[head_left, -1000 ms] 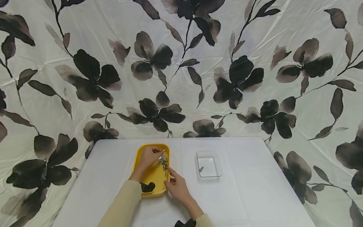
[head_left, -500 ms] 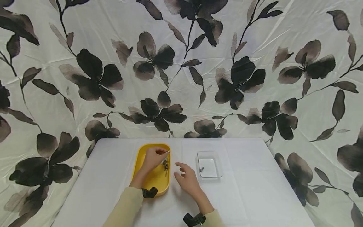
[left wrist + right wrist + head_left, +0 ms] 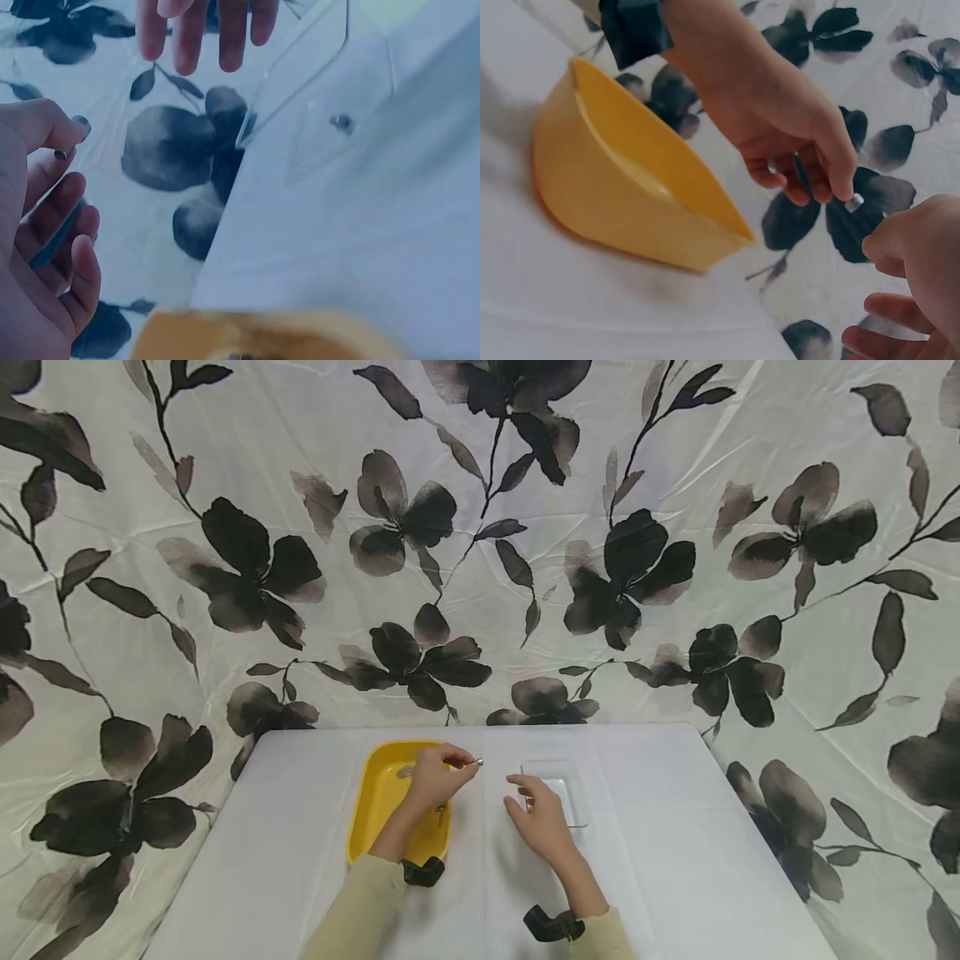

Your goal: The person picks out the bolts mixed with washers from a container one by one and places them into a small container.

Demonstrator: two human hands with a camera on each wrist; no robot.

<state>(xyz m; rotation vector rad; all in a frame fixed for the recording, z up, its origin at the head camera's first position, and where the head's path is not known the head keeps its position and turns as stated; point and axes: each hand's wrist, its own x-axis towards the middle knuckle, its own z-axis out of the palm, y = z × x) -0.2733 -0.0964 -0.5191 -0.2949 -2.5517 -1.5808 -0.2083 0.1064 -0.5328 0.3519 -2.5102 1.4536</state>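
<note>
My left hand (image 3: 437, 777) pinches a small silvery metal bolt (image 3: 479, 762) between thumb and fingertips, just beyond the right rim of the yellow tray (image 3: 361, 802). The bolt's short cylindrical end (image 3: 854, 202) sticks out past the fingertips in the right wrist view. My right hand (image 3: 542, 818) holds nothing, its fingers spread loosely a little to the right of the bolt, overlapping the clear box (image 3: 577, 793). Inside the yellow tray show some metal pieces (image 3: 440, 810) and a round shiny disc (image 3: 406, 772), partly hidden by the left hand and arm.
In the clear box lies another small metal piece (image 3: 342, 122), seen in the left wrist view. Both containers stand on a white table (image 3: 675, 860). A floral sheet (image 3: 480, 568) hangs behind the table's far edge. Black wrist cameras (image 3: 553, 925) are strapped to both wrists.
My left hand has moved right with the pinched bolt, out over the tray's right rim. My right hand has left the tray's side and moved right to the clear box.
</note>
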